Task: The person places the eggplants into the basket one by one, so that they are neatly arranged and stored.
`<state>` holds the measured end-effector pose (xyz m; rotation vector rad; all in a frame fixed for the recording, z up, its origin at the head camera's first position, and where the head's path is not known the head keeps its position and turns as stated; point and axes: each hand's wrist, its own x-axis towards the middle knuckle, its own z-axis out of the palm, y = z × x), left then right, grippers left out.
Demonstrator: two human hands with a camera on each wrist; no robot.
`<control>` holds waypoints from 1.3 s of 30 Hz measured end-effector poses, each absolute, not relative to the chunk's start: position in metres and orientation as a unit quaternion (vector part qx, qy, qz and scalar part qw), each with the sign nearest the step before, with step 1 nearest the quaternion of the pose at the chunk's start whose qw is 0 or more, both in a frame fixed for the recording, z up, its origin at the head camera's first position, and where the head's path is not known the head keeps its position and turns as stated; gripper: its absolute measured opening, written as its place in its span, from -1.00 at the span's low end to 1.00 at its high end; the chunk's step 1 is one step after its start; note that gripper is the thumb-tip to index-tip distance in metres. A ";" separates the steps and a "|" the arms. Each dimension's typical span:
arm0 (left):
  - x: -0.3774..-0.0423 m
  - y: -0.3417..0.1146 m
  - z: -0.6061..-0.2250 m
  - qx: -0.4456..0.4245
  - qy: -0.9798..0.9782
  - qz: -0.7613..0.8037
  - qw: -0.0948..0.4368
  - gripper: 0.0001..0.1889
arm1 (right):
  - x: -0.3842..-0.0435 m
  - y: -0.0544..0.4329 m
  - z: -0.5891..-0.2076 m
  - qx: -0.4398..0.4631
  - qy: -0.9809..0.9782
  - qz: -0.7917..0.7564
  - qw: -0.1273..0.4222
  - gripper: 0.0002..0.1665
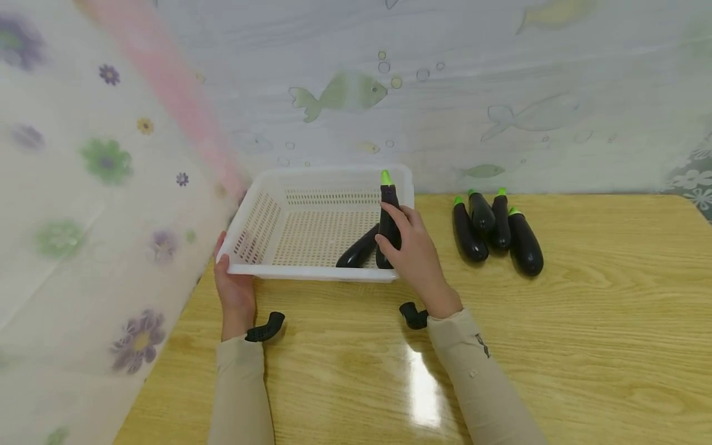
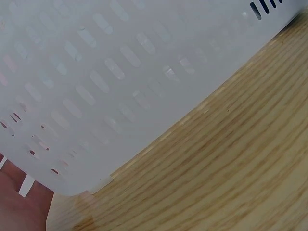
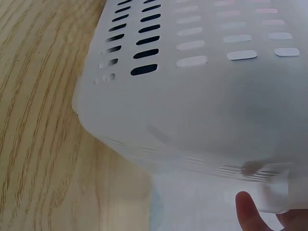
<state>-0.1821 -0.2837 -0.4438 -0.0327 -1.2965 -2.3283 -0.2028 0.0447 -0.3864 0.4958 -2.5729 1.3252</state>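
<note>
A white plastic basket [image 1: 311, 271] with slotted walls sits on the table. At its front left corner my left hand [image 1: 236, 293] grips the rim, thumb on top; part of that hand [image 2: 24, 204] shows beside the basket wall [image 2: 144, 91] in the left wrist view. My right hand [image 1: 418, 253] holds a dark eggplant [image 1: 390, 196] with a bright green stem inside the basket's right end. Left of it, another eggplant [image 1: 357, 248] lies slanted on the basket floor. In the right wrist view, fingertips [image 3: 248, 209] appear past the basket's edge; the held eggplant is hidden there.
Several more eggplants [image 1: 525, 244] lie side by side on the wood-grain table [image 1: 612, 309], right of the basket. A patterned sheet [image 1: 445, 111] hangs behind the table, and a flowered one [image 1: 111, 216] runs along the left. Black devices [image 1: 269, 327] are worn on both wrists.
</note>
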 end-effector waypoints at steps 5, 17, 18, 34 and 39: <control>-0.182 -0.285 -0.447 -0.012 -0.465 -0.853 0.236 -0.47 | -0.203 0.044 -0.388 0.171 -0.866 0.457 0.106 -0.35; -0.180 -0.284 -0.447 -0.012 -0.466 -0.852 0.236 -0.45 | -0.202 0.043 -0.390 0.176 -0.870 0.446 0.115 -0.34; -0.180 -0.284 -0.447 -0.013 -0.468 -0.851 0.237 -0.45 | -0.202 0.043 -0.390 0.176 -0.870 0.447 0.114 -0.35; -0.183 -0.285 -0.448 -0.021 -0.481 -0.842 0.244 -0.46 | -0.205 0.045 -0.392 0.185 -0.877 0.425 0.128 -0.50; -0.184 -0.284 -0.446 -0.022 -0.478 -0.844 0.242 -0.46 | -0.206 0.045 -0.392 0.181 -0.878 0.426 0.126 -0.53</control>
